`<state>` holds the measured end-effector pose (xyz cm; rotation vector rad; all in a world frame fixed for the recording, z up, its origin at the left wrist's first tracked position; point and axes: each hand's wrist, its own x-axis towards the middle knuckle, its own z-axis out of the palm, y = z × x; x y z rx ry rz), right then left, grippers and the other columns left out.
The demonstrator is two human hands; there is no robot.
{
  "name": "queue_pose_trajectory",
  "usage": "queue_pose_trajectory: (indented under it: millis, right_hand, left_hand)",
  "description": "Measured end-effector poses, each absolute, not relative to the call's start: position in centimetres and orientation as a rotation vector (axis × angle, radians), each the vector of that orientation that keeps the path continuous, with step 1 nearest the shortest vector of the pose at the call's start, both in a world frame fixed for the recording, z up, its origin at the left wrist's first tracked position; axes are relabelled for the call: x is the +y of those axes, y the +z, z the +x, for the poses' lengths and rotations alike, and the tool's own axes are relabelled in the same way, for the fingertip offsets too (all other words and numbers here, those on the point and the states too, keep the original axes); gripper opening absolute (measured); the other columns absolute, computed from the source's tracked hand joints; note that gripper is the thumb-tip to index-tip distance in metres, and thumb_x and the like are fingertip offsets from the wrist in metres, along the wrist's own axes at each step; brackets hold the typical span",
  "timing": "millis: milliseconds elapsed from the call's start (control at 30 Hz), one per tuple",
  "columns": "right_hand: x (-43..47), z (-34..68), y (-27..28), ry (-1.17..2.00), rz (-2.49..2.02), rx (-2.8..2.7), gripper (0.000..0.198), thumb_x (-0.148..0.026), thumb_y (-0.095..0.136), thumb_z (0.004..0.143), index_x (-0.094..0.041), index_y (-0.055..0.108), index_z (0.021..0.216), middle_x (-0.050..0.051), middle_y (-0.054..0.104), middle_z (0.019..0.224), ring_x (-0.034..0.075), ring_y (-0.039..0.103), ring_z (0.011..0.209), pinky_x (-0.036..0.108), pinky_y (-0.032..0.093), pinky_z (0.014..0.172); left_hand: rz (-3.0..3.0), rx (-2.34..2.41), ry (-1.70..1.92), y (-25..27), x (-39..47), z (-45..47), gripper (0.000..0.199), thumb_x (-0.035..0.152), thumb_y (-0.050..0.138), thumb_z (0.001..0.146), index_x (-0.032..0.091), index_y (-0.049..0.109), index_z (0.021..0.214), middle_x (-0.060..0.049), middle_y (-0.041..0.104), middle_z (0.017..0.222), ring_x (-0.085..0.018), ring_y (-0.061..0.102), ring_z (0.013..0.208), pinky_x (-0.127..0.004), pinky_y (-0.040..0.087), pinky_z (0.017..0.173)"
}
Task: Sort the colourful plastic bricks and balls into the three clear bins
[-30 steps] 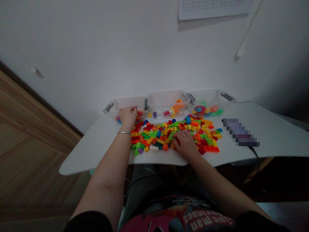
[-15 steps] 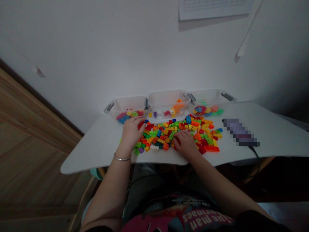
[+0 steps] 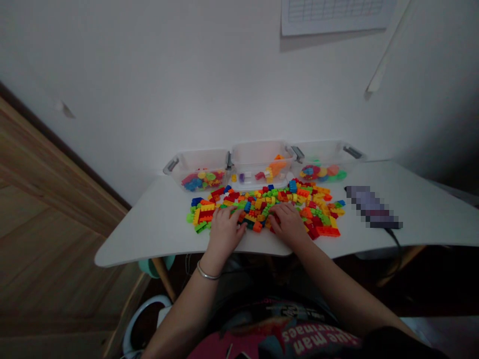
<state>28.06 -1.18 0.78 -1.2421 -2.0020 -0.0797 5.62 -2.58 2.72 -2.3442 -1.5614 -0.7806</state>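
Note:
A wide pile of toy building blocks (image 3: 262,202) in red, orange, yellow, green and blue lies on the white table (image 3: 149,234). My left hand (image 3: 225,229) is over the front left of the pile, palm down. Its thumb stands apart from the fingers, and I see no block in it. My right hand (image 3: 288,222) rests at the front middle of the pile, fingers curled in towards the thumb. Whatever is between those fingertips is hidden. Near its wrist lies a long orange block (image 3: 329,232).
Along the wall stand a left clear bin (image 3: 202,162) with coloured pieces, a middle clear bin (image 3: 258,152) with a few blocks in and around it, and a right clear bin (image 3: 325,153) with rounded pieces. A pixelated device (image 3: 372,207) with a cable lies to the right.
My left hand has moved from the pile's back left towards the front and right, uncovering blocks on the left side. My right hand has stayed in place.

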Motion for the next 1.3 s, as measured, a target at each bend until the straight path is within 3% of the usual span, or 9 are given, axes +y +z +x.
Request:
queue_pose_trajectory:
  millis: [133, 367, 533, 833, 967, 1167, 1300]
  right_hand:
    - [-1.1, 28.1, 0.7, -0.076, -1.246, -2.006, 0.013, -0.023, 0.053, 0.09, -0.021, 0.066, 0.092, 0.009, 0.069, 0.094, 0.026, 0.058, 0.096, 0.043, 0.047, 0.092]
    - [-1.1, 28.1, 0.7, -0.087, -1.247, -2.008, 0.013, -0.023, 0.053, 0.09, -0.02, 0.066, 0.093, 0.009, 0.069, 0.094, 0.026, 0.058, 0.096, 0.043, 0.047, 0.092]
    - [-1.1, 28.1, 0.7, -0.07, -1.241, -2.005, 0.015, -0.024, 0.052, 0.091, -0.02, 0.066, 0.093, 0.009, 0.069, 0.095, 0.026, 0.058, 0.097, 0.043, 0.047, 0.093]
    - [-1.8, 27.8, 1.1, -0.08, -1.145, -2.014, 0.02, -0.026, 0.06, 0.084, -0.02, 0.065, 0.102, 0.01, 0.07, 0.101, 0.026, 0.061, 0.1, 0.045, 0.05, 0.093]
    - [-1.8, 27.8, 0.9, -0.117, -1.028, -2.058, 0.026, -0.025, 0.064, 0.081, -0.021, 0.064, 0.107, 0.01, 0.071, 0.102, 0.026, 0.063, 0.099, 0.044, 0.052, 0.091]
    - [-1.6, 27.9, 0.5, -0.148, -1.015, -2.056, 0.018, -0.019, 0.062, 0.084, -0.022, 0.065, 0.102, 0.007, 0.072, 0.097, 0.024, 0.065, 0.092, 0.041, 0.053, 0.086]
    - [-1.6, 27.9, 0.6, -0.141, -1.01, -2.072, 0.015, -0.019, 0.062, 0.084, -0.021, 0.065, 0.099, 0.008, 0.072, 0.095, 0.023, 0.064, 0.09, 0.04, 0.052, 0.084]
  left_hand:
    - [-2.223, -1.586, -0.821, 2.2, -2.6, 5.9, 0.03, 0.027, 0.065, 0.082, 0.026, 0.069, 0.112, -0.01, 0.069, 0.112, -0.032, 0.06, 0.104, -0.058, 0.039, 0.103]
    - [-2.203, -1.582, -0.823, 1.8, -2.1, 5.7, 0.02, 0.029, 0.066, 0.083, 0.023, 0.072, 0.101, -0.009, 0.07, 0.099, -0.029, 0.06, 0.095, -0.05, 0.046, 0.093]
    - [-2.257, -1.505, -0.831, 2.5, -2.2, 5.8, 0.016, 0.03, 0.069, 0.082, 0.025, 0.071, 0.097, -0.007, 0.071, 0.095, -0.028, 0.061, 0.094, -0.05, 0.045, 0.095]
    - [-2.386, -1.635, -1.157, 2.6, -2.3, 7.4, 0.021, 0.035, 0.069, 0.086, 0.021, 0.07, 0.102, -0.006, 0.074, 0.096, -0.024, 0.064, 0.094, -0.04, 0.049, 0.087]
    - [-2.392, -1.705, -1.193, 2.8, -2.6, 9.2, 0.02, 0.034, 0.071, 0.083, 0.021, 0.072, 0.099, -0.005, 0.074, 0.097, -0.027, 0.06, 0.105, -0.044, 0.046, 0.096]
    - [-2.463, -1.682, -1.166, 2.5, -2.7, 10.7, 0.014, 0.031, 0.071, 0.083, 0.022, 0.072, 0.094, -0.005, 0.075, 0.099, -0.026, 0.059, 0.111, -0.046, 0.044, 0.101]
    - [-2.475, -1.645, -1.063, 2.4, -3.0, 10.5, 0.02, 0.031, 0.067, 0.086, 0.022, 0.071, 0.104, -0.005, 0.073, 0.109, -0.026, 0.058, 0.115, -0.049, 0.04, 0.107]
